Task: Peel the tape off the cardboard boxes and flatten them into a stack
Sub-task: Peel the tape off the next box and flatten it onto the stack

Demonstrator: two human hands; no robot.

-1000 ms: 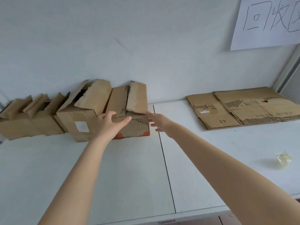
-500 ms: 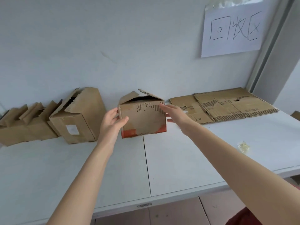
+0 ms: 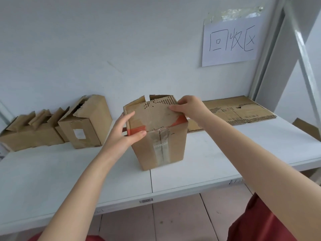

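Note:
A brown cardboard box with an orange band is tipped toward me above the white table, its taped face turned my way. Clear tape runs down the middle seam of that face. My left hand grips the box's left edge, thumb on the orange band. My right hand holds the far upper right corner, fingers curled over the torn edge. Flattened boxes lie stacked at the back right.
Two more standing boxes with open flaps line the wall at the back left. A paper sign is taped to the wall. A metal shelf post rises at the right. Another cardboard piece lies at the right edge.
Both hands took the box from the row by the wall, brought it toward me and tipped it so the taped face shows. The view shifted right.

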